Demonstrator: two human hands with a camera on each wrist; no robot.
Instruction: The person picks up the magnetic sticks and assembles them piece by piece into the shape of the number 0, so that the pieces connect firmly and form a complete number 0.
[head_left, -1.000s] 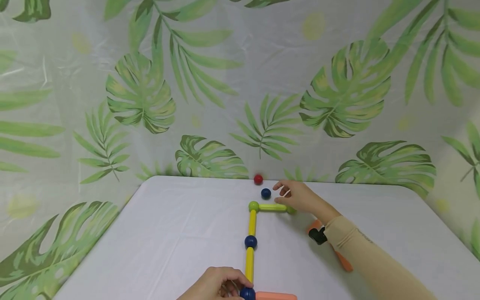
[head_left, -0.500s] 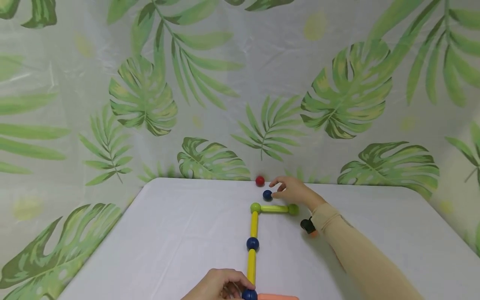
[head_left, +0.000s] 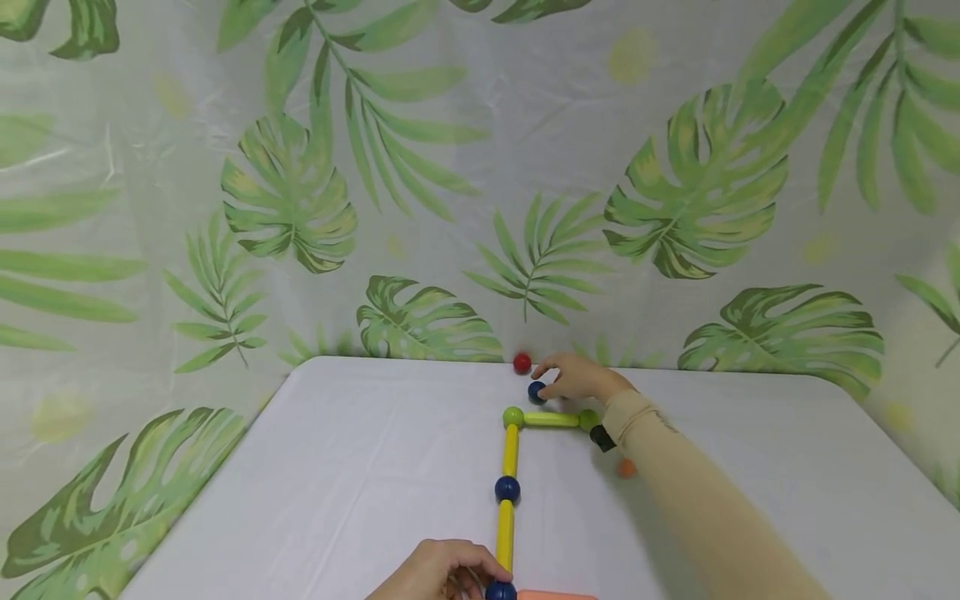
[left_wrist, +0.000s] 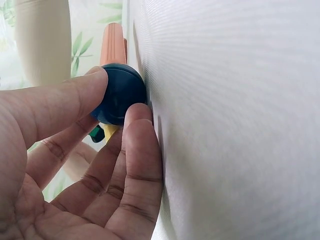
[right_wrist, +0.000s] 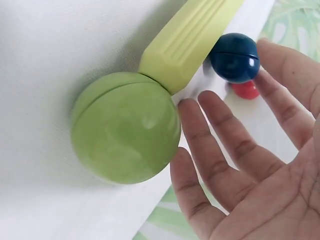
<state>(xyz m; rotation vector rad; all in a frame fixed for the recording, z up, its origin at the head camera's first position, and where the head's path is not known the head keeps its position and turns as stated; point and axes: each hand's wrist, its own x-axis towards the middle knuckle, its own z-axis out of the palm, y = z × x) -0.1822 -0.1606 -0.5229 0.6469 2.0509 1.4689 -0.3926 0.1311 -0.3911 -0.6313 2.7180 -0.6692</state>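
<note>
My left hand (head_left: 446,571) pinches a blue magnetic ball (left_wrist: 121,92) with thumb and fingers at the near end of a chain. A salmon rod (left_wrist: 113,45) runs right from that ball; a yellow rod (head_left: 505,533) runs away from it. Farther along come a second blue ball (head_left: 507,489), another yellow rod (head_left: 511,450), a green ball (head_left: 513,417), a yellow-green rod (head_left: 551,419) and a second green ball (right_wrist: 125,127). Around a loose blue ball (right_wrist: 234,59), the thumb and index finger of my right hand (head_left: 579,377) spread; its other fingers are extended near the second green ball.
Just beyond the loose blue ball sits a red ball (head_left: 522,363) at the table's far edge. An orange piece (head_left: 626,468) lies partly hidden under my right forearm. The white-covered table (head_left: 360,467) meets a leaf-patterned curtain (head_left: 420,208) behind.
My right hand has moved left to the loose blue ball, uncovering the second green ball. My left hand keeps its hold on the near blue ball. The view has shifted slightly.
</note>
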